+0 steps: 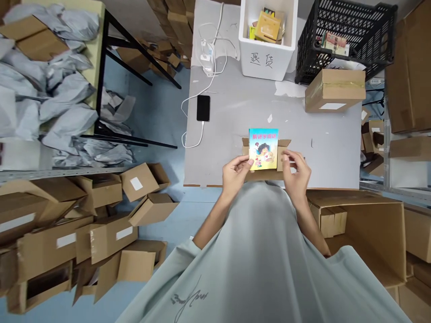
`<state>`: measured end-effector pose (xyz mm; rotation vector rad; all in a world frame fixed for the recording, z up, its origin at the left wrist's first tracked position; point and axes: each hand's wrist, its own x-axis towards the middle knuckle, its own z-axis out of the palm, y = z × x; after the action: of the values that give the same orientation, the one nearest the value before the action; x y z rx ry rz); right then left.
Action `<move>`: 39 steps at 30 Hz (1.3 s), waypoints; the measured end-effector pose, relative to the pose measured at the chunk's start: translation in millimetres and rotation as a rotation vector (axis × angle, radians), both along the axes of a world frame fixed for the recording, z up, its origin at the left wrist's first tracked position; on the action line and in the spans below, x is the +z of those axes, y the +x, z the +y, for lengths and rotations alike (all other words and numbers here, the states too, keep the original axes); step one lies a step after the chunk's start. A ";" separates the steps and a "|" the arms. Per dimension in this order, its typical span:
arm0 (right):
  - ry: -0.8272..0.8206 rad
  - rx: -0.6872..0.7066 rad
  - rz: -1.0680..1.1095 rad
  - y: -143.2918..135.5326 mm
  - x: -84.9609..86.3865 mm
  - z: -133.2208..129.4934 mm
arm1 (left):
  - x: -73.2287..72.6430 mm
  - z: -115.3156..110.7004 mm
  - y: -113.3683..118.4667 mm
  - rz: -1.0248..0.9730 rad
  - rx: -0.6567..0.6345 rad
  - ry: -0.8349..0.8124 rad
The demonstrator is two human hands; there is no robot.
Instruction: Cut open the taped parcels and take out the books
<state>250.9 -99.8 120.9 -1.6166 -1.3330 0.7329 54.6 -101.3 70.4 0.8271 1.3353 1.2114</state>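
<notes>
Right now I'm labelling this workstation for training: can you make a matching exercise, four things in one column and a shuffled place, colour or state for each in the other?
Things
1. Booklet
2. Phone
3. White tub
4. Black crate

Places, colours, states
A. Marked with black handwriting on its front
B. Blue at the top, yellow at the bottom, held by the left hand
C. Openwork sides, next to a taped carton
D. Plugged into a white cable

Pairs: 1-B, 2-D, 3-A, 4-C

Two hands (235, 176), one held book (263, 150), one phone (203, 108), one black crate (365, 31).
</notes>
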 end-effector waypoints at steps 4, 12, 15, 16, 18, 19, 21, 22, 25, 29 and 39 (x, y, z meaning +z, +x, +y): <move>-0.101 0.116 0.132 -24.2 -1.0 -13.9 | 4.0 -10.6 11.3 0.299 -0.004 0.319; -0.152 0.048 0.413 -22.5 -5.5 -18.4 | 14.4 -11.5 -5.8 0.517 -0.039 0.518; -0.203 0.093 0.481 -14.6 -3.7 -17.8 | 14.7 -4.1 -20.4 0.268 -0.094 0.218; -0.219 0.101 0.492 -13.9 -4.6 -18.0 | 14.2 -2.8 -23.5 0.160 -0.147 0.146; -0.238 0.101 0.495 -15.6 -8.5 -18.9 | 13.4 -3.2 -26.1 0.008 -0.203 0.056; -0.242 0.095 0.485 -17.8 -11.1 -19.4 | 13.6 -4.9 -26.1 -0.015 -0.198 0.043; -0.242 0.084 0.457 -23.6 -16.1 -20.6 | 15.0 -10.0 -25.3 0.008 -0.161 0.067; -0.237 0.080 0.440 -26.8 -17.9 -21.3 | 15.8 -12.8 -25.3 0.029 -0.146 0.088; -0.149 0.017 0.310 -36.3 -17.5 -25.3 | 16.5 -19.1 -28.8 0.057 -0.105 0.118; 0.069 -0.099 -0.001 -53.3 -7.2 -37.4 | 11.1 -22.9 -39.0 0.053 -0.075 0.121; 0.025 -0.063 0.178 -93.9 -16.8 -65.1 | 4.8 -38.3 -29.8 0.245 -0.151 0.513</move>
<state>157.0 -164.9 104.1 -1.5290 -1.1545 0.7991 24.8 -139.6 75.2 1.4529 1.1361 1.3852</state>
